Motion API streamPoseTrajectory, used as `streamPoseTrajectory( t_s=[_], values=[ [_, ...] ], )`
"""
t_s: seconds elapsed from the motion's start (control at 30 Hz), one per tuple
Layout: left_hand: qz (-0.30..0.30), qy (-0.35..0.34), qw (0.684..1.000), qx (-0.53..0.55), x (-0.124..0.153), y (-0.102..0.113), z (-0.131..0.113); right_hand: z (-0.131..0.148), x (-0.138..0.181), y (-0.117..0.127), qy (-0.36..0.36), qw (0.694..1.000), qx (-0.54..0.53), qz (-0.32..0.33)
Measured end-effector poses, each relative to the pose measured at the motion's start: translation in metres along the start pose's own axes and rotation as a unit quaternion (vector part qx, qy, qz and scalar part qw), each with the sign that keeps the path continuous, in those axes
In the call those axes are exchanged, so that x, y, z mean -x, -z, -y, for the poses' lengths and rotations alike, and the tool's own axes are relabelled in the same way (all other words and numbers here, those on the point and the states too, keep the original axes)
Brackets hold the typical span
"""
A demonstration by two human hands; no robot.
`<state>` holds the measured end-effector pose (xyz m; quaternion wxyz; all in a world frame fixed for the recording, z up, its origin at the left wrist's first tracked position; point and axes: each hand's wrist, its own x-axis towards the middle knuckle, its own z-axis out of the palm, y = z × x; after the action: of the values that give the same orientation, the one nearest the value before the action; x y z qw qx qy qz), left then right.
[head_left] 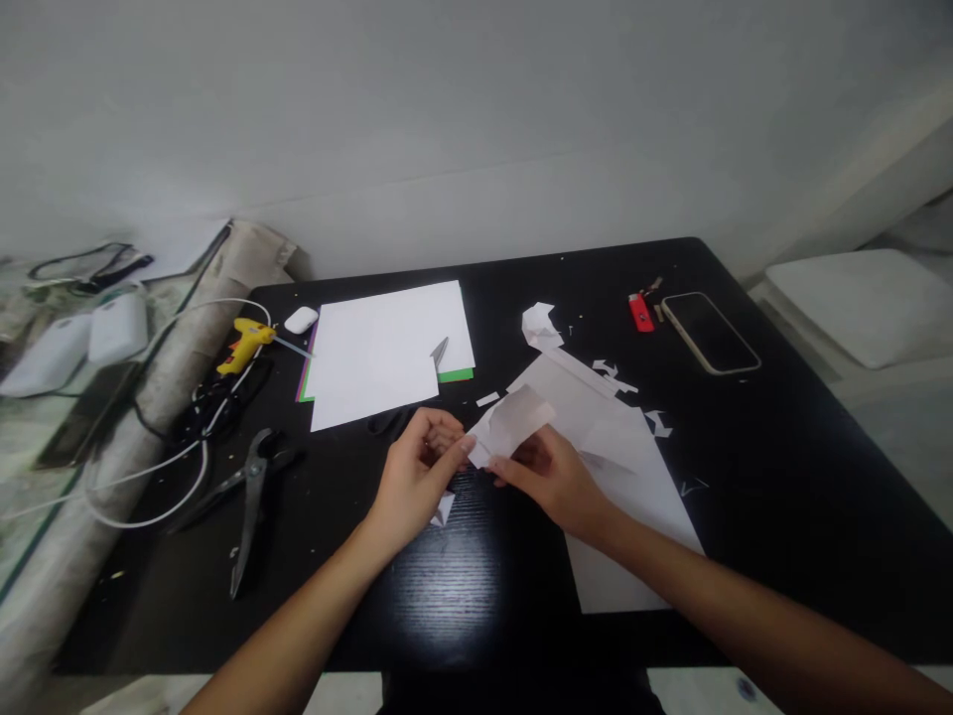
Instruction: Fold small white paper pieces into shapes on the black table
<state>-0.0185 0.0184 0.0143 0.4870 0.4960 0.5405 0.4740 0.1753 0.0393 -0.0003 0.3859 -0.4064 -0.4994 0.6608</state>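
Between my two hands is a folded, partly curled piece of white paper (513, 421), raised a little above the black table. My left hand (423, 467) pinches its left corner between thumb and fingers. At the lower edge, my right hand (555, 481) grips it with the thumb in front and the other fingers behind, mostly hidden. Under my right hand and forearm lies a large white sheet (632, 536). A small folded paper scrap (442, 509) rests on the table below my left hand.
White sheets over coloured paper (387, 343) lie at the back left, scissors partly under them. Left are pliers (253, 487), a yellow glue gun (244, 348) with cables and an earbud case (302, 319). Right are paper scraps, a crumpled paper (541, 326), a red lighter (640, 313) and a phone (711, 333).
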Motion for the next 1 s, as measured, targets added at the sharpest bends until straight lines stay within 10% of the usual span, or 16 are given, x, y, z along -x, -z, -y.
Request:
streamPoseTrajectory(
  t_s=[0.2,0.33,0.5,1.0],
  values=[
    [0.036,-0.003,0.999,-0.03,0.001,0.002,-0.005,0.003,0.0,0.009,0.143,0.982,0.106,-0.062],
    [0.032,0.002,0.999,0.009,-0.001,0.004,-0.003,0.003,0.002,0.014,0.355,0.875,0.315,-0.094],
    [0.038,0.017,0.998,0.046,-0.004,0.004,0.0,0.003,0.001,0.014,0.407,0.787,0.458,-0.072],
    [0.068,-0.007,0.993,-0.096,0.003,-0.001,0.001,-0.008,-0.005,0.015,0.355,0.842,0.407,-0.004]
  ],
)
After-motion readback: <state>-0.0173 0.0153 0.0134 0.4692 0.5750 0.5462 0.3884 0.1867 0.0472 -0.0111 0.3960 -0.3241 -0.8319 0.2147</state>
